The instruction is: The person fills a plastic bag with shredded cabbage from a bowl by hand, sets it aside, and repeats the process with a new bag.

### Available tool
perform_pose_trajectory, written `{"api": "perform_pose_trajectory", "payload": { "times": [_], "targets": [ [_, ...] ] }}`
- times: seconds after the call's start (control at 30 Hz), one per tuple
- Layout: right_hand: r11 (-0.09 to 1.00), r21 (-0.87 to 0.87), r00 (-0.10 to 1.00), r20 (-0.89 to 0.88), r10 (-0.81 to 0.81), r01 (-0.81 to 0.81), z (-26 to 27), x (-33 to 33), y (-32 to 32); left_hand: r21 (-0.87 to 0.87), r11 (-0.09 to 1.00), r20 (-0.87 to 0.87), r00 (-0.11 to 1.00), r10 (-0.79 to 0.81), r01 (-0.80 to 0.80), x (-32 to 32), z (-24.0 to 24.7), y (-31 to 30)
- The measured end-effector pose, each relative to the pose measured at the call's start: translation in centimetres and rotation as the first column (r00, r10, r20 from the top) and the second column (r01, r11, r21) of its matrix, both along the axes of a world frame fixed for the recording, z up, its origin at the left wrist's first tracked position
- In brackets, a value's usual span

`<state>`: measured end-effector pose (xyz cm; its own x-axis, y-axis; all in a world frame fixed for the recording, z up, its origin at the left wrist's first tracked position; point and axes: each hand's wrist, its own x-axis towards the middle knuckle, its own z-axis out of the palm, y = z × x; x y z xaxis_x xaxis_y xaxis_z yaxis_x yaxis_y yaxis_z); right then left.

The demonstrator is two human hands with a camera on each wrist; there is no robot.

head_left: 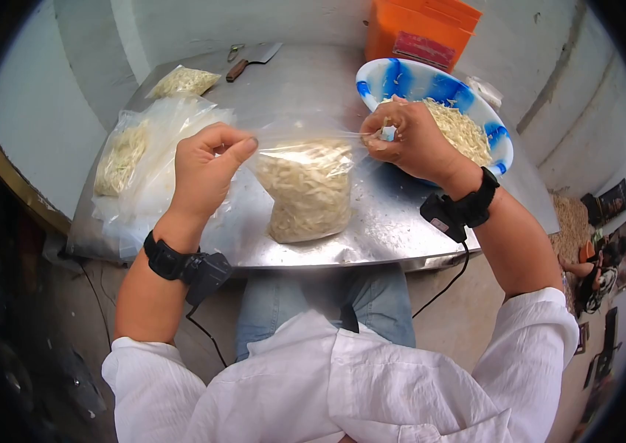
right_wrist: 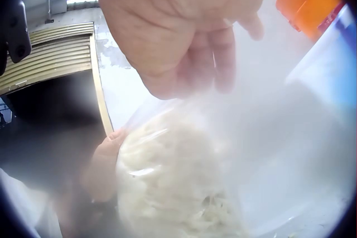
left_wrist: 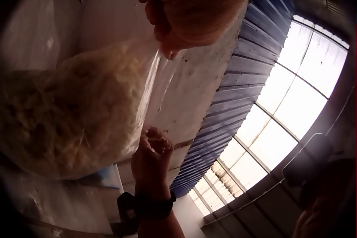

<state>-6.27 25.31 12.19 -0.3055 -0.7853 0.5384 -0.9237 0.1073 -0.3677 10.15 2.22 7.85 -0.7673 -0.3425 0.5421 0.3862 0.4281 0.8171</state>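
A clear plastic bag (head_left: 309, 192) full of pale shredded food stands upright near the front edge of the metal table. My left hand (head_left: 209, 166) pinches its top left corner between thumb and fingers. At the top right corner my right hand (head_left: 416, 140) pinches the plastic, so the bag's mouth is stretched taut between both hands. In the left wrist view the left hand (left_wrist: 195, 9) is above the bag (left_wrist: 72, 109), with the right hand (left_wrist: 152, 160) at the far corner. The right wrist view shows the right hand (right_wrist: 189, 31) over the bag (right_wrist: 173, 176).
A blue and white basin (head_left: 501, 140) of the same shreds stands at the right, before an orange container (head_left: 420, 33). Flat plastic bags (head_left: 169, 148) and a filled bag (head_left: 125, 155) lie at the left. Another filled bag (head_left: 186, 80) and a cleaver (head_left: 257, 59) lie farther back.
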Motion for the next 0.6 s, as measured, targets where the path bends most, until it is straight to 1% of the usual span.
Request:
{"api": "perform_pose_trajectory", "payload": {
  "times": [0.13, 0.2, 0.23, 0.27, 0.3, 0.4, 0.47, 0.6],
  "targets": [
    [1.000, 0.007, 1.000, -0.020, -0.023, 0.023, -0.2, -0.2, 0.7, 0.004, 1.000, 0.019, 1.000, 0.002, -0.002, 0.1, 0.0, -0.1],
    [0.999, -0.036, 1.000, 0.000, -0.008, 0.008, -0.6, -0.6, 1.1, -0.001, 1.000, 0.024, 1.000, -0.002, 0.002, 0.0, 0.0, 0.0],
    [0.999, -0.040, 1.000, 0.002, -0.011, 0.011, -0.8, -0.6, 1.2, 0.013, 1.000, -0.016, 1.000, 0.002, -0.002, -0.2, 0.0, 0.2],
    [0.999, -0.041, 0.998, 0.059, -0.031, 0.033, -1.0, -0.7, 1.4, 0.027, 1.000, -0.057, 0.998, 0.007, -0.006, -0.3, 0.0, 0.3],
    [0.998, -0.042, 0.992, 0.116, -0.050, 0.055, -1.1, -0.8, 1.5, 0.025, 1.000, -0.057, 0.998, 0.006, -0.005, -0.4, -0.1, 0.3],
    [0.998, -0.027, 0.992, 0.111, -0.055, 0.058, -1.0, -0.5, 2.0, 0.055, 0.998, -0.055, 0.998, 0.000, 0.003, -0.4, 0.0, 0.2],
    [0.998, -0.015, 0.991, 0.120, -0.061, 0.064, -1.1, -0.6, 2.1, 0.047, 0.999, 0.016, 1.000, 0.002, -0.002, -0.2, 0.1, 0.0],
    [0.999, -0.004, 0.987, 0.152, -0.053, 0.054, -1.4, -0.9, 2.5, 0.045, 0.999, 0.033, 0.999, -0.008, 0.007, -0.8, 0.2, -0.6]
  ]
}}
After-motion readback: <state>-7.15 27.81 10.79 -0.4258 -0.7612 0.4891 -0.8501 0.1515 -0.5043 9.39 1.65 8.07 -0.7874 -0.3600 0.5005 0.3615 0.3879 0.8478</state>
